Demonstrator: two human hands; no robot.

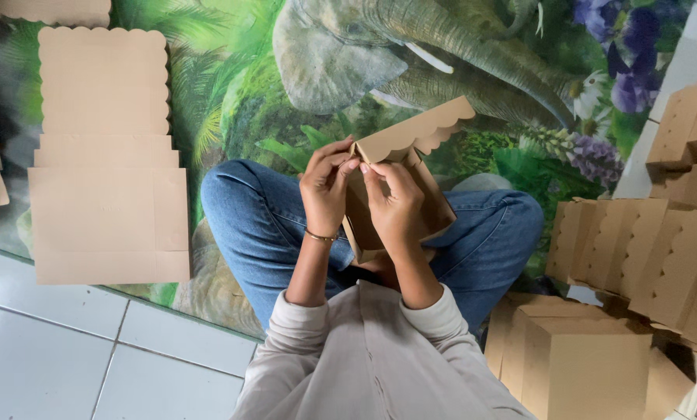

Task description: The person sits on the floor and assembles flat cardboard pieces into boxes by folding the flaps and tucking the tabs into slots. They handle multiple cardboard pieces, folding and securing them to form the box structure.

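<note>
We sit cross-legged on a jungle-print mat (232, 93), holding a half-folded brown cardboard box (411, 167) above our lap. Our left hand (325, 190) and right hand (395, 206) both pinch its upper corner, fingertips pressed together on the scalloped flap. Flat box blanks (107, 202) lie to the left, folded boxes (636, 264) to the right.

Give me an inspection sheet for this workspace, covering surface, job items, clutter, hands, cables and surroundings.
Surface: printed mat with an elephant and plants, laid on white floor tiles.
Job's things: brown cardboard box with a scalloped flap, partly folded, held above the lap.
Clutter: stack of flat box blanks on the person's left; folded boxes piled on the right.
Hands: left hand and right hand both grip the box near its top corner.
Cables: nothing seen.
Surroundings: person sits cross-legged in blue jeans.
</note>
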